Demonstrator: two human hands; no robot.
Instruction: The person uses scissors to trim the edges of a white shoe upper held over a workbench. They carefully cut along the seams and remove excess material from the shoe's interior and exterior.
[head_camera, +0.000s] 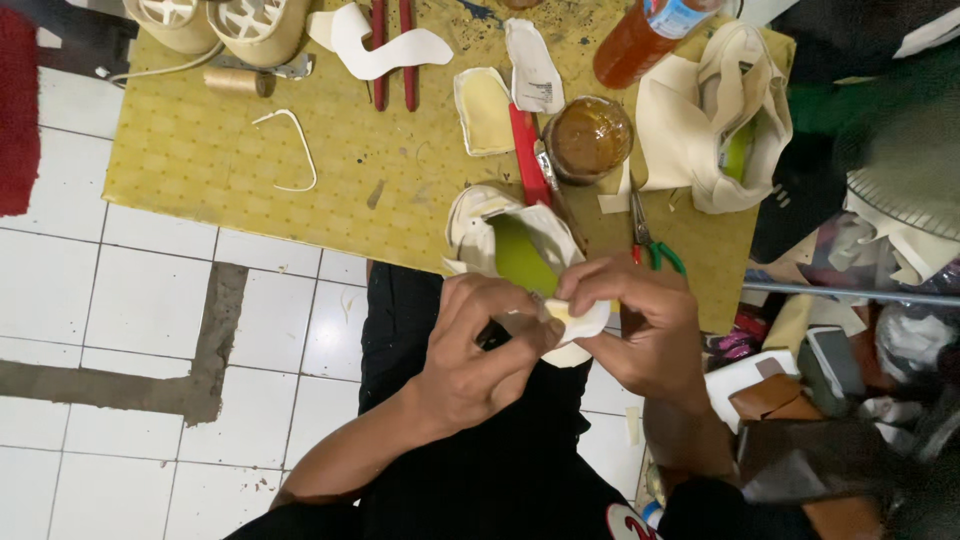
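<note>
A small shoemaking workshop, set up on a tiled floor (150, 300), is shown. A low yellow work board (200, 150), stained with glue and paint, is seen at 12 o'clock. On it an open glue jar (588, 138), small pliers (648, 235), a thread spool (235, 82) and cut cream pieces (375, 45) are laid. Unfinished cream shoe uppers (715, 120) are placed at 2 o'clock, and leather scraps (770, 395) are piled at 4 o'clock.

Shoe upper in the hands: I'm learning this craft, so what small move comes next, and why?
Probably press the cream piece flat. Both the left hand and right hand pinch it against the shoe upper, and its edge looks unseated.
</note>
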